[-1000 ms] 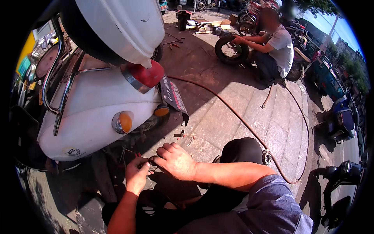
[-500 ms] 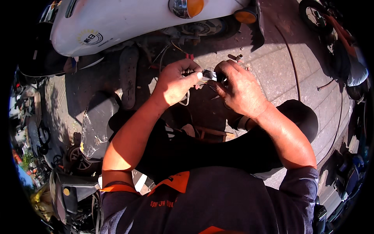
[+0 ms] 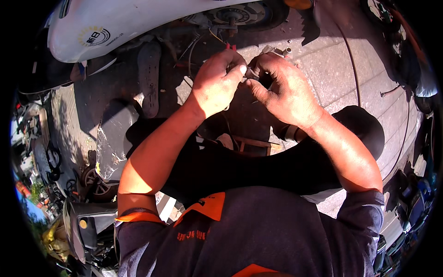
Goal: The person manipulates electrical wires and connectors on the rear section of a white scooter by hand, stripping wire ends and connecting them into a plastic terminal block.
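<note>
My left hand (image 3: 218,82) is closed, its thumb pressed against the bent fingers. What it pinches is hidden behind the thumb. Just to the right, my right hand (image 3: 288,90) curls round a small dark thing (image 3: 264,79), mostly covered by the fingers and in shadow. The fingertips of both hands nearly meet. Beyond the left hand, two red tips (image 3: 230,47) stick up, and a thin yellow wire (image 3: 214,34) runs from under the white scooter body (image 3: 134,23).
The scooter's wheel (image 3: 235,16) is at the top. A small metal cylinder (image 3: 287,51) lies on the paving beyond my right hand. A dark hose (image 3: 349,57) crosses the paving on the right. Near my knees are a wooden frame (image 3: 251,144) and a scuffed dark case (image 3: 113,134).
The scooter has shifted upward in the view. My hands have turned and drawn closer. The shiny black strip and thin wires that showed between them are now mostly hidden by the fingers.
</note>
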Tool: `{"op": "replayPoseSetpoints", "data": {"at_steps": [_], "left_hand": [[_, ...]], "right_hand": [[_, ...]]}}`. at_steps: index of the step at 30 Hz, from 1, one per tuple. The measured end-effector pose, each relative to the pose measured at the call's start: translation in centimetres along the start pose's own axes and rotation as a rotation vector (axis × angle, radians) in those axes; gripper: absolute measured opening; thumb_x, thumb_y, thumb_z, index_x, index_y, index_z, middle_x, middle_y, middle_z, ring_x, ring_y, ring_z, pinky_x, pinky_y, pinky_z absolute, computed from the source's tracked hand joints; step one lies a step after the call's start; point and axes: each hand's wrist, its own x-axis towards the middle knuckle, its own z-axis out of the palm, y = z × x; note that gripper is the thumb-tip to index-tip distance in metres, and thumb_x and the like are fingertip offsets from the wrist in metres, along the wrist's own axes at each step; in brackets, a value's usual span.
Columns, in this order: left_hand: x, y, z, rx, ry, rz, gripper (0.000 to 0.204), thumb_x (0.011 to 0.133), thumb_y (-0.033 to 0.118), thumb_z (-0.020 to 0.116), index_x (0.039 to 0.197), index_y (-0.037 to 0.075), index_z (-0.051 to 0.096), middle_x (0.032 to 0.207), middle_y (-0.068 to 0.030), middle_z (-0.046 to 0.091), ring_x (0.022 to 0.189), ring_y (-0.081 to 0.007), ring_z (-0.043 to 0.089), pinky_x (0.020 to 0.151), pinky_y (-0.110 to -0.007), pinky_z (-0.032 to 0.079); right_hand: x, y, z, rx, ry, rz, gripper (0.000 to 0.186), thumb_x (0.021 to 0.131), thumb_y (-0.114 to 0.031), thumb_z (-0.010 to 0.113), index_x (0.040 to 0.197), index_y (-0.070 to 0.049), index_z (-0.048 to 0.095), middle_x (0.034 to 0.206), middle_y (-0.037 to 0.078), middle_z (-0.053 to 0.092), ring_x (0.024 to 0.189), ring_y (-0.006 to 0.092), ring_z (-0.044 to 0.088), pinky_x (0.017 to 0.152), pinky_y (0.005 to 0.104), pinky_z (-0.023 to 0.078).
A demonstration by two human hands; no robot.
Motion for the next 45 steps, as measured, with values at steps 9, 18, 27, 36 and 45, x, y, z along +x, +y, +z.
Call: {"op": "replayPoseSetpoints", "data": {"at_steps": [9,18,27,36,45], "left_hand": [[-0.2,0.1,0.2,-0.070,-0.035,-0.117,0.022,0.107,0.019,0.067,0.119,0.000,0.069,0.105,-0.0039,0.070,0.097,-0.0109,0.064,0.087,-0.030,0.053],[-0.1,-0.9,0.5,0.107,0.060,0.070,0.019,0.107,0.016,0.067,0.115,-0.001,0.071,0.106,-0.0060,0.073,0.096,-0.0116,0.067,0.087,-0.029,0.054],[0.1,-1.4,1.8,-0.093,0.099,-0.041,0.014,0.106,0.011,0.068,0.113,-0.001,0.072,0.105,-0.0064,0.073,0.098,-0.0151,0.068,0.091,-0.030,0.054],[0.3,-2.7,3.2,-0.002,0.222,0.115,0.013,0.103,0.009,0.069,0.109,-0.001,0.074,0.101,-0.0072,0.074,0.096,-0.0166,0.069,0.090,-0.031,0.054],[-0.1,-1.3,2.7,-0.489,0.131,-0.049,0.014,0.107,0.009,0.064,0.112,-0.002,0.071,0.103,-0.0046,0.070,0.091,-0.0136,0.063,0.087,-0.029,0.051]], "right_hand": [[0.1,0.0,0.4,0.023,-0.033,0.243,0.033,0.091,-0.015,0.085,0.110,0.000,0.063,0.097,0.021,0.074,0.096,0.0402,0.075,0.081,0.0486,0.059],[0.2,-0.8,0.2,0.051,-0.086,0.339,0.044,0.096,-0.029,0.085,0.122,-0.002,0.063,0.103,0.013,0.073,0.086,0.0242,0.071,0.081,0.0409,0.057],[0.4,0.9,1.1,0.192,-0.053,0.340,0.045,0.099,-0.039,0.074,0.111,0.004,0.068,0.099,0.022,0.075,0.097,0.0385,0.075,0.087,0.0464,0.058],[0.5,0.9,2.4,0.116,-0.016,0.396,0.038,0.100,-0.035,0.065,0.102,0.003,0.068,0.092,0.028,0.073,0.094,0.0473,0.073,0.086,0.0529,0.057],[-0.2,-0.8,2.6,0.011,0.205,0.062,0.012,0.092,-0.015,0.070,0.090,-0.004,0.066,0.083,0.017,0.067,0.082,0.0425,0.068,0.075,0.0517,0.056]]}}
